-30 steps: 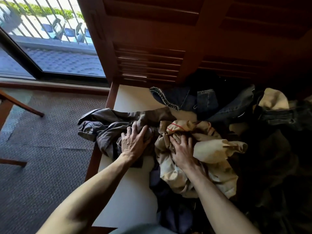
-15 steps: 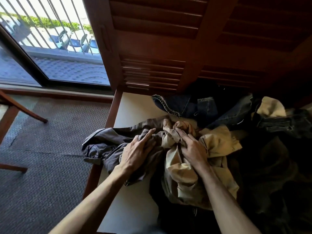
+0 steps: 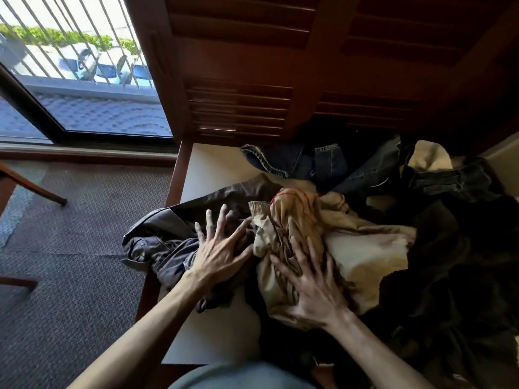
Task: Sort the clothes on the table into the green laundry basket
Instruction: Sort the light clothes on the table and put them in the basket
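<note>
Both my hands lie spread, gripping nothing: left hand [image 3: 217, 256] on the grey garment [image 3: 168, 237], right hand [image 3: 309, 284] on the tan garment [image 3: 365, 248], frame centre. The pile remains on the bench [image 3: 205, 169]; no basket shows, so sorting seems barely begun.

No text, label, brand, number or sign can be read anywhere in the view. The clothes [image 3: 331, 220] on the desk [image 3: 207, 175] carry only stitching, with no legible tags or print, and the shutters [image 3: 252, 80] and carpet [image 3: 84, 220] bear no writing either.
</note>
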A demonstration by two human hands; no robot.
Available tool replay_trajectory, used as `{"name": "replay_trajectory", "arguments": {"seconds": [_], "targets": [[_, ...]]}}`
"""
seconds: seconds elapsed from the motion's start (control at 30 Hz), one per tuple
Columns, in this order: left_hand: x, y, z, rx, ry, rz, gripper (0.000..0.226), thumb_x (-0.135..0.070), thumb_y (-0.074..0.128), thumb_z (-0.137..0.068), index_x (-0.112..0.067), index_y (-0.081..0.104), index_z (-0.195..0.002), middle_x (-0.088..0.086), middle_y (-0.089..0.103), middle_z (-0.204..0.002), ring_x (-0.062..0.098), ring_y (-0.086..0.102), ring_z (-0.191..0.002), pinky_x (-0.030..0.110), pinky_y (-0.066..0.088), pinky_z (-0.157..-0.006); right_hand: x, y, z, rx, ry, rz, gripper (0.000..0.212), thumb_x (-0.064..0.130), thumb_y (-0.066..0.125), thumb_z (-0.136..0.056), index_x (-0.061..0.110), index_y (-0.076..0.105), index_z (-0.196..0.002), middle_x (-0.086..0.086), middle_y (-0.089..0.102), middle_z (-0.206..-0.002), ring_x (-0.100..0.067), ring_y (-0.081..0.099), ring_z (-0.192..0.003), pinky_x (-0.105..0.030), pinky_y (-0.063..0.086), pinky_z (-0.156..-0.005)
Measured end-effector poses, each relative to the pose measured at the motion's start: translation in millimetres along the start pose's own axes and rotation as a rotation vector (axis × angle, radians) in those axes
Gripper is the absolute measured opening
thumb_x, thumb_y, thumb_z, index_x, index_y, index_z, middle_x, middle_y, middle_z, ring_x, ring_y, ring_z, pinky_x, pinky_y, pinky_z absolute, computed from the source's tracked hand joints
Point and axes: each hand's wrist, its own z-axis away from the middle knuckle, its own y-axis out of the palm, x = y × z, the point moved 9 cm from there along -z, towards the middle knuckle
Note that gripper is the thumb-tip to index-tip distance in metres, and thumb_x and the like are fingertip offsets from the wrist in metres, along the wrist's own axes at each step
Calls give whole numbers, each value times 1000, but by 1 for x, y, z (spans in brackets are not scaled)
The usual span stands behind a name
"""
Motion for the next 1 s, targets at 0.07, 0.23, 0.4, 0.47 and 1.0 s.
{"name": "replay_trajectory", "arguments": {"seconds": [0.07,0.23,0.4,0.47,1.0], "targets": [[1,-3,-10,-10,-5,13,81,-87,35,-82,-63,-3,-149,-1,-33,-163,40,-33,-146,63,-17,-112,-1,-16,-22,-78,8,30,116,96,47,-59,42,15,-157,-16,7,-167,-44,5,-152,-78,14,-107],[10,9,-43,132,-64,2,89,-98,30,-71,-67,-7,-146,-1,-35,-162,47,-26,-147,74,-12,-112,-38,-34,-81,-126,72,-122,112,79,63,-66,47,5,-156,-11,-14,-167,-43,-13,-151,-74,8,-113],[24,14,-59,200,-197,89,83,-97,30,-72,-71,-5,-143,-2,-18,-168,48,19,-146,68,19,-114,-53,3,-127,75,125,-348,103,97,31,-65,50,10,-154,-15,-10,-166,-39,-3,-152,-54,4,-122],[24,12,-59,121,-205,4,81,-94,28,-76,-67,-1,-147,4,7,-168,42,32,-137,59,35,-108,-42,16,-136,177,101,-360,109,97,22,-64,39,16,-156,-19,12,-164,-36,1,-153,-51,-6,-120],[32,15,-56,-101,-260,81,75,-87,36,-81,-43,39,-141,-4,57,-131,25,48,-124,44,47,-96,-107,-68,-106,-346,427,-738,44,46,46,-86,19,69,-112,-5,69,-118,-29,65,-109,-44,51,-92]]}}
